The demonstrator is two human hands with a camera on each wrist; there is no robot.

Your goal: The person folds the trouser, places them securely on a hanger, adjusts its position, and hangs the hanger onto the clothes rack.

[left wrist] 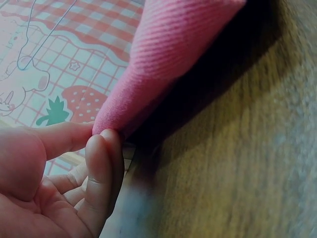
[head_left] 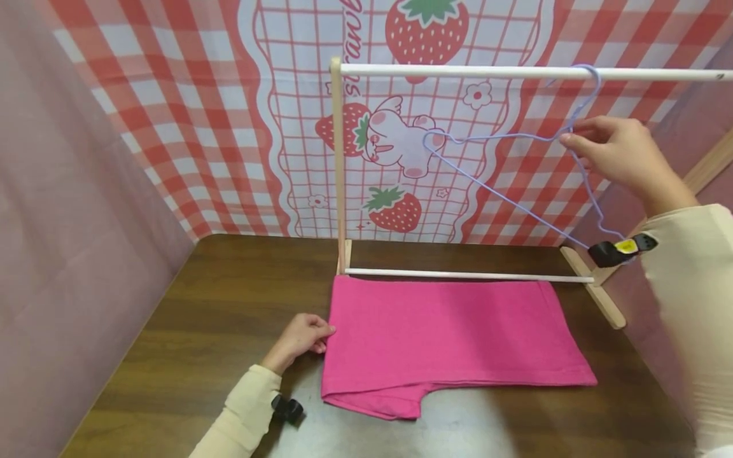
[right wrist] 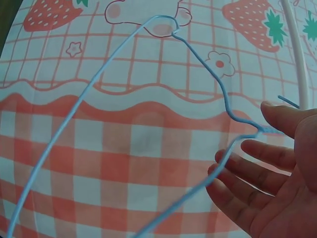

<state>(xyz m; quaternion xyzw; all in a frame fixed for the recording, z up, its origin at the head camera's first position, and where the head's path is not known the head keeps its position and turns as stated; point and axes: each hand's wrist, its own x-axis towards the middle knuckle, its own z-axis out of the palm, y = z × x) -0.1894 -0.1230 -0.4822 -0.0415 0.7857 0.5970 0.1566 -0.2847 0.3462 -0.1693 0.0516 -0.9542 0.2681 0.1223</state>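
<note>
Pink garment (head_left: 452,334), side edge pinched in left hand (head_left: 300,336), right hand (head_left: 623,152) raised, fingers parted at hanger (right wrist: 226,95) neck

The right wrist view crops the hanger (right wrist: 89,90).

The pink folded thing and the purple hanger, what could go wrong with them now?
Maybe two things. The purple hanger looks hooked over the white top bar, so a bump from the right hand by its neck might make it swing or drop. The left hand pinches just one edge of the folded pink garment, so a tug could pull it crooked or undo the fold.
</note>
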